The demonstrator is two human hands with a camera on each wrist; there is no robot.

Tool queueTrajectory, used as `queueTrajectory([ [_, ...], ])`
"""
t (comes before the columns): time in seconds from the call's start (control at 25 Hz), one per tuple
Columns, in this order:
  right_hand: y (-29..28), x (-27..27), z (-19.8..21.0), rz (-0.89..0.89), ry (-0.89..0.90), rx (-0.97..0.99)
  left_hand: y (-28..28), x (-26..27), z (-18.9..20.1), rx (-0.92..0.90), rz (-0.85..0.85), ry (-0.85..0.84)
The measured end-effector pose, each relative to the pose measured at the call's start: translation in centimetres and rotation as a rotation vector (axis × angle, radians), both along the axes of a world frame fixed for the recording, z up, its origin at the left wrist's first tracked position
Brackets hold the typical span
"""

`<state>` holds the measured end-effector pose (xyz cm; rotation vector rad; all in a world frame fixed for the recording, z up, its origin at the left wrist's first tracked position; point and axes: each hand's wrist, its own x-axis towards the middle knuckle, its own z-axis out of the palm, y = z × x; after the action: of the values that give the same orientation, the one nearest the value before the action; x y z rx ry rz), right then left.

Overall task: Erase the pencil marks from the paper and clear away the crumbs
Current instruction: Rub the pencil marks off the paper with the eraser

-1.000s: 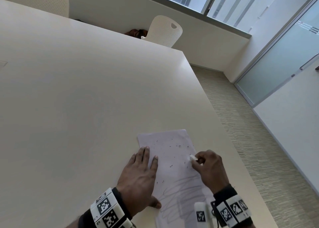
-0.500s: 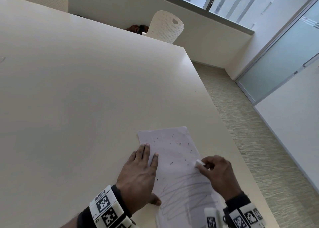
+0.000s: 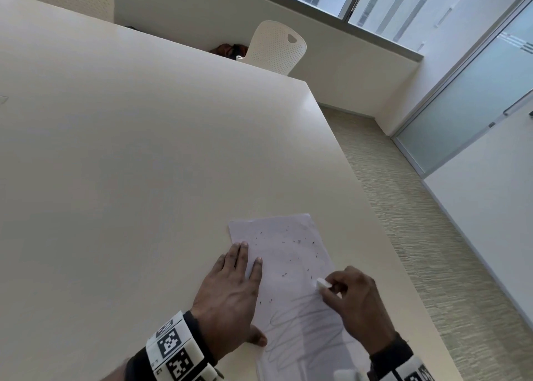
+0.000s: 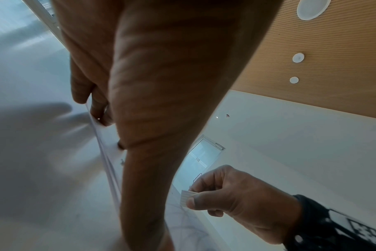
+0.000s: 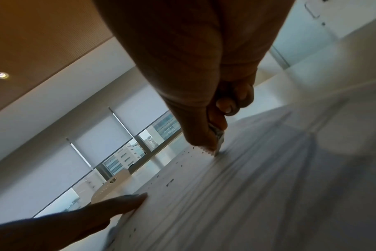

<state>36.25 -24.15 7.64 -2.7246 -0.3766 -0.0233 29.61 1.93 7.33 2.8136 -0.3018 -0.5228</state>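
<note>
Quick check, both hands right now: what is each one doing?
Left hand: open, fingers flat, pressing the paper to the table.
Right hand: pinching the white eraser against the paper.

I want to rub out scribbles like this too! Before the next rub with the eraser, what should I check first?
1. Paper held flat: ok, the left hand presses flat on its left edge.
2. Eraser gripped: ok, the right hand pinches it by its fingertips.
3. Eraser touching the paper: ok, its tip meets the sheet in the right wrist view.
4. Scribbles gone: not ok, grey lines remain on the near part.
5. Crumbs cleared: not ok, dark bits dot the far part.
6. Paper safely on the table: cannot tell, its near end is out of view.
</note>
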Motion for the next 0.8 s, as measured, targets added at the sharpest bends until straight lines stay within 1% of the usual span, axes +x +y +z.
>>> queueTrajectory([
  [0.04, 0.0, -0.1, -0.1, 0.013, 0.004, 0.01, 0.0, 0.0, 0.0, 0.0, -0.001, -0.004],
  [0.16, -2.0, 1.5, 0.2, -0.142, -0.048, -0.021, 0.0, -0.1, 0.1, 0.009, -0.004, -0.007],
  [0.2, -2.0, 1.5, 0.3, -0.168, -0.063, -0.035, 0.0, 0.0, 0.1, 0.008, -0.005, -0.007],
  [0.24, -1.4, 1.0, 0.2, -0.141, -0.061, -0.029, 0.0, -0.1, 0.1, 0.005, -0.003, -0.007],
  [0.32, 0.7, -0.7, -0.2, 0.001, -0.013, 0.006, 0.0, -0.1, 0.1, 0.005, -0.001, -0.016],
  [0.36, 1.2, -1.1, -0.5, 0.044, 0.007, 0.028, 0.0, -0.1, 0.0, 0.008, -0.002, -0.02],
  [0.4, 1.0, -0.7, -0.5, 0.036, 0.01, 0.04, 0.0, 0.0, 0.0, 0.009, -0.002, -0.021],
  [0.52, -1.3, 1.4, 0.0, -0.122, -0.051, 0.002, 0.0, 0.0, 0.0, 0.007, -0.003, -0.013],
  [0.56, -1.3, 1.3, 0.1, -0.126, -0.055, -0.013, 0.0, 0.0, 0.0, 0.007, -0.001, -0.014],
  [0.68, 0.5, -0.4, -0.2, 0.016, -0.008, 0.009, -0.1, 0.0, 0.0, 0.003, 0.006, -0.017],
  [0.72, 0.4, -0.3, -0.3, 0.022, 0.002, 0.016, 0.0, 0.0, 0.0, 0.005, 0.003, -0.018],
  [0.8, -1.2, 1.1, -0.1, -0.064, -0.015, 0.007, 0.0, -0.1, 0.0, 0.008, -0.003, -0.011],
])
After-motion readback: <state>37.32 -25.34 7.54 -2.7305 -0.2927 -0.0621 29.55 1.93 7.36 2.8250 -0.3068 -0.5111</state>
